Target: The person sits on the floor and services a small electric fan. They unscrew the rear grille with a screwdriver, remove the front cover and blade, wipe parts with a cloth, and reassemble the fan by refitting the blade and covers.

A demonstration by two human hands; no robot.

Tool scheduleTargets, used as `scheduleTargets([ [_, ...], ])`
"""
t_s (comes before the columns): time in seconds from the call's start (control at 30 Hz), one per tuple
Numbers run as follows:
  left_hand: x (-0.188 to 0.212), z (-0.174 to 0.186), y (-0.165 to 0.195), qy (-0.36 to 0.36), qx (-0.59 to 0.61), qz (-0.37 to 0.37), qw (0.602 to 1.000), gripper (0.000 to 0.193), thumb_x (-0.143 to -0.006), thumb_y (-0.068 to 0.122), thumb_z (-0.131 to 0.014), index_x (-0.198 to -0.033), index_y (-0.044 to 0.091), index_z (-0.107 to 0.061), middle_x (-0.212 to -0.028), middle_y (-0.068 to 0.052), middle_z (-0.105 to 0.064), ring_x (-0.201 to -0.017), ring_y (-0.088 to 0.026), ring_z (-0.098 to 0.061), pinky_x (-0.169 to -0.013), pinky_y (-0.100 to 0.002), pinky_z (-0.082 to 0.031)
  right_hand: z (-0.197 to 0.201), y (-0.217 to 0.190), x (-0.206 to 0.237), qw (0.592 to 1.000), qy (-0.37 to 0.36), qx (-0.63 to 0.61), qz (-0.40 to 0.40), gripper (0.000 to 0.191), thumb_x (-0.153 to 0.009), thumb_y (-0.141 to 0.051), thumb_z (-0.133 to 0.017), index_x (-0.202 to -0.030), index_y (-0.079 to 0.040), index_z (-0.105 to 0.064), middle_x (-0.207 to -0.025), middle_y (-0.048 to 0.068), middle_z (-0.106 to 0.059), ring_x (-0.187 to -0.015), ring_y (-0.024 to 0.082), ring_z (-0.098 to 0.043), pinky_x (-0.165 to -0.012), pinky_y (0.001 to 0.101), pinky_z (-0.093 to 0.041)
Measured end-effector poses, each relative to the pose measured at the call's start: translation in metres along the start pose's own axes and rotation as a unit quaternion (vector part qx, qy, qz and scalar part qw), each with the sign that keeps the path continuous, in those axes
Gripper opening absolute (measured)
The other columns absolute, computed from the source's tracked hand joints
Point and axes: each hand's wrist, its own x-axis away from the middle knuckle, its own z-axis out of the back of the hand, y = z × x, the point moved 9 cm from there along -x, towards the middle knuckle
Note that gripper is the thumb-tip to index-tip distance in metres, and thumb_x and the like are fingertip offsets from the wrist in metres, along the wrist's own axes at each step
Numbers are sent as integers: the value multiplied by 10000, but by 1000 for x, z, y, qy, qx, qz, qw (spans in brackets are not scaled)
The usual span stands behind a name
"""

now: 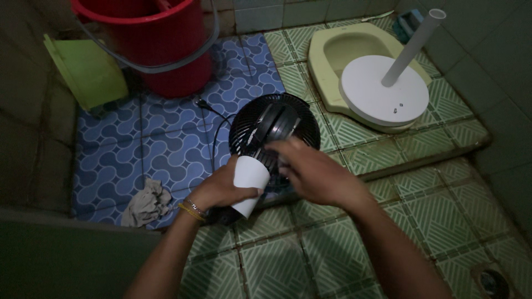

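A black fan head (275,128) was held over the tiled floor (310,243), its white neck (249,182) gripped by the left hand (224,187), fingers wrapped around it. The right hand (316,173) was laid on the grille's near edge; whether its fingers were spread could not be told. Nearby were recorded a white stand base (377,94), a red bucket (166,50) and a crumpled rag (147,204).

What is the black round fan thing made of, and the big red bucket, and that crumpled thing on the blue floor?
The fan head looks like black plastic: thin moulded ribs in its grille, dull sheen. The bucket looks like smooth, glossy red plastic with an even colour. The crumpled thing seems to be soft grey cloth, since it lies in limp folds. The dim light leaves all three a little uncertain.
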Motion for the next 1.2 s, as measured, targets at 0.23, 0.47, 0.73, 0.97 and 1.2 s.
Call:
scheduleTargets([
  [0.23,0,0,-1,-7,-14,33,999,1014,-624,487,-843,-1432,77,-389,-1229,-203,-681,-1112,-348,-699,-927,-439,-565,-7,35,1,949,-14,217,-230,390,-1022,-403,-685,-1258,-131,-534,-1087,152,-625,-908,429,-677,-762,544,-544],
  [0.47,0,0,2,0,-12,15,1000,1003,-629,484,-846,-1428,75,-399,-1253,-193,-667,-1123,-339,-690,-939,-433,-557,5,-3,-1,999,37,25,3,392,-891,-131,-664,-1267,-108,-557,-1113,195,-613,-942,460,-685,-752,509,-562],
  [0.73,0,-2,-1,-14,-20,45,999,1002,-625,485,-836,-1434,87,-399,-1244,-191,-678,-1118,-336,-696,-939,-427,-562,0,14,-3,975,14,147,-167,471,-909,-288,-707,-1283,-91,-497,-1117,226,-555,-892,471,-659,-727,566,-522],
  [0.97,0,-2,0,-6,-15,35,999,993,-630,504,-843,-1402,62,-402,-1212,-194,-682,-1095,-338,-701,-928,-430,-563,1,0,-2,998,-21,45,-32,438,-862,-79,-629,-1290,-104,-538,-1155,200,-592,-927,445,-668,-745,533,-541],
  [1.2,-1,-4,1,-10,-1,21,1000,986,-625,488,-843,-1402,64,-407,-1212,-183,-683,-1086,-321,-705,-912,-423,-569,0,20,-5,960,-15,173,-217,339,-958,-349,-691,-1161,-117,-549,-1053,144,-645,-920,401,-688,-758,525,-547],
])
